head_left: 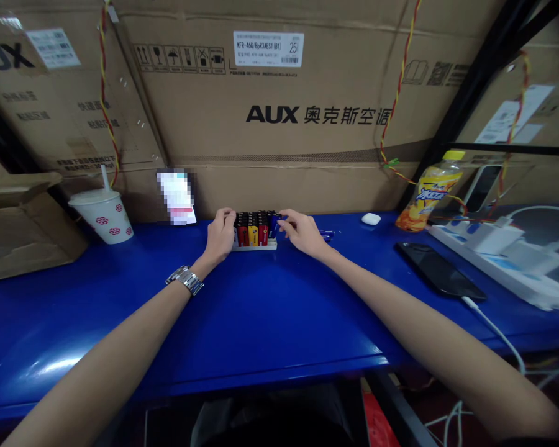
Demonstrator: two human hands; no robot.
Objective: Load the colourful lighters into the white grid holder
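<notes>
A small tray (pixel 256 246) stands on the blue table (pixel 270 310), filled with several upright lighters (pixel 253 228) in red, yellow and blue. My left hand (pixel 220 236) is curled against the tray's left end, a metal watch on its wrist. My right hand (pixel 300 231) is at the tray's right end, its fingers pinched on a blue lighter (pixel 274 222) at the edge of the row.
A paper cup with a straw (pixel 103 214) stands left beside an open carton (pixel 18 223). On the right lie a white earbud case (pixel 371 218), an orange drink bottle (pixel 429 191), a black phone on a cable (pixel 438 270) and a power strip (pixel 498 254). Large cardboard boxes (pixel 279 105) wall the back.
</notes>
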